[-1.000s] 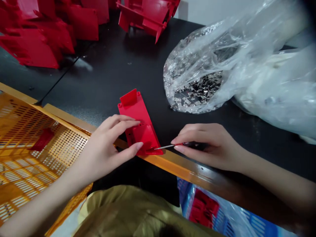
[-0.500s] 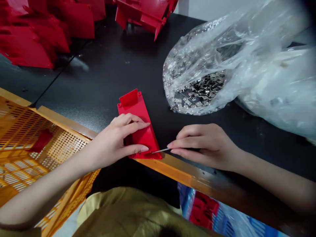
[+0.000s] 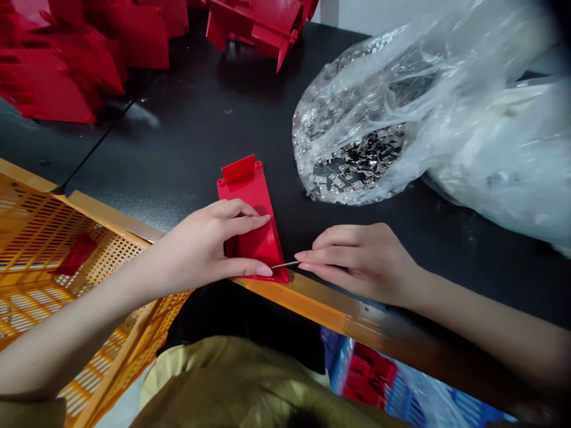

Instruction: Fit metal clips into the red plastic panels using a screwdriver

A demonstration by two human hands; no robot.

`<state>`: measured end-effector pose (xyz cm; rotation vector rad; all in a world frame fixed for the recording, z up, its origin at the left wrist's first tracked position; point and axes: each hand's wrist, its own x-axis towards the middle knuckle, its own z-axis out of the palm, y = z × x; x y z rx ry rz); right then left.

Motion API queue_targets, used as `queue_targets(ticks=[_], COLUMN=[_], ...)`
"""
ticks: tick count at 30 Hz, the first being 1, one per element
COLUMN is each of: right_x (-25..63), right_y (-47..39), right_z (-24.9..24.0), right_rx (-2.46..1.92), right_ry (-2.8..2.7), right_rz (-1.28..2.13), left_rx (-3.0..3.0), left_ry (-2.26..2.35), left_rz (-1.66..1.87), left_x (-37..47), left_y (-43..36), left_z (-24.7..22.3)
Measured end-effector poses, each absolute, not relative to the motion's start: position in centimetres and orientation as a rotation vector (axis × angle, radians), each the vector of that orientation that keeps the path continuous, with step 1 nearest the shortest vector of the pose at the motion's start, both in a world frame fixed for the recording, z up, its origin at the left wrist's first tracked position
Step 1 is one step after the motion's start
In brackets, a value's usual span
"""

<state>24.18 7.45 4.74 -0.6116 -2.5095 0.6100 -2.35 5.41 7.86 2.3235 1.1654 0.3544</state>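
The left hand [image 3: 214, 241], spread on the red part [image 3: 262, 242], has brought its thumb beside the tool [image 3: 286, 264] the right hand [image 3: 359, 261] pinches; fine work there seems under way.

We record the red panel [image 3: 260, 242] as smooth plastic with a soft sheen. At its near end, the thin tool shaft [image 3: 285, 264] appears to be smooth grey metal. Right of the panel, we note wrinkled, glossy clear plastic in the bag [image 3: 357, 101] and shiny metal pieces [image 3: 375, 154]. Under the panel, the tabletop [image 3: 191, 131] looks smooth, black and satin. Left of the panel, we find the basket [image 3: 107, 252] in perforated, faintly glossy plastic.
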Motion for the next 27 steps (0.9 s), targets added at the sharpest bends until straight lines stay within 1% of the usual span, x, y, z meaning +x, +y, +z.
queue_targets(ticks=[2, 5, 8, 10, 16, 22, 25, 27], right_x=[24.2, 24.1, 23.9, 23.6, 23.0, 22.6, 22.5, 22.6], right_y=[7.2, 6.8, 6.3, 6.1, 6.5, 7.1, 7.1, 7.0], right_z=[4.6, 4.5, 4.6, 5.0, 6.3, 6.5, 6.4, 6.2], right_rx=[-0.624, -0.648, -0.7, -0.757, -0.927, -1.099, -1.145, -1.125], right_ry=[-2.501, -2.465, -2.435, -2.436, -2.378, -2.239, -2.216, -2.237], right_rz=[0.589, 0.6, 0.706, 0.79, 1.064, 1.376, 1.444, 1.402], left_rx=[2.396, 2.518, 2.581, 2.587, 2.544, 2.496, 2.485, 2.48], left_ry=[1.218, 1.317, 1.362, 1.364, 1.398, 1.444, 1.454, 1.453], left_rz=[0.296, 0.115, -0.082, -0.136, -0.097, -0.087, -0.087, -0.08], left_x=[-2.0, -1.3, -0.5, -0.2, -0.2, -0.2, -0.1, -0.1], left_y=[5.4, 5.5, 5.8, 6.0, 6.2, 6.2, 6.1, 6.0], left_z=[8.3, 9.2, 10.0, 10.3, 10.0, 9.8, 9.9, 9.9])
